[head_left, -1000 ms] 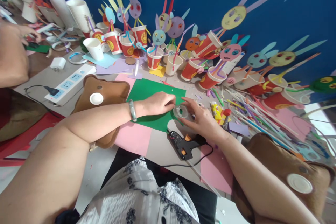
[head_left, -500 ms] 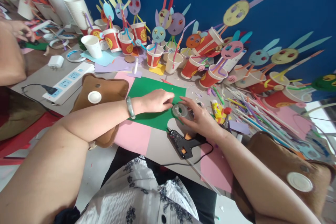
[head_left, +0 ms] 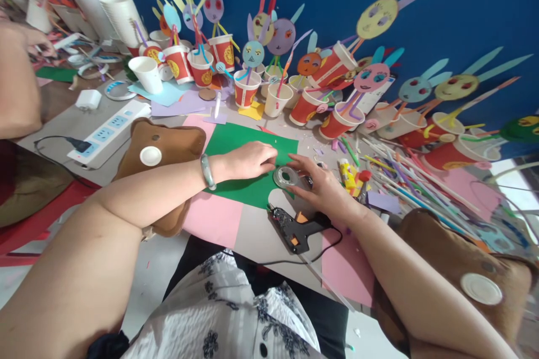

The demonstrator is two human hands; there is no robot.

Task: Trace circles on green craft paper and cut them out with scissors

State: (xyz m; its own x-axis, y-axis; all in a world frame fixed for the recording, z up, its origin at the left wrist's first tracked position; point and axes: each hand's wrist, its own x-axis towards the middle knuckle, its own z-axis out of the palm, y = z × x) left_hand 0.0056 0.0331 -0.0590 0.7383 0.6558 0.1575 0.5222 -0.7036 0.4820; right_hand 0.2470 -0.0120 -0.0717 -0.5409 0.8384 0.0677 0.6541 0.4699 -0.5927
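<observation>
Across the grey bench (head_left: 255, 225), paper rabbits (head_left: 282, 37) standing in smooth card cups (head_left: 304, 107) from eleven to two o'clock look done, while the flat, matte green sheet (head_left: 236, 195) at centre seems unfinished. Over it the left hand (head_left: 256, 159) has its grip bunched, contents hidden; the right hand's (head_left: 322, 184) grip spreads around a round, clear plastic ring (head_left: 278, 176) at the sheet's three o'clock edge, whether clasping I cannot tell.
</observation>
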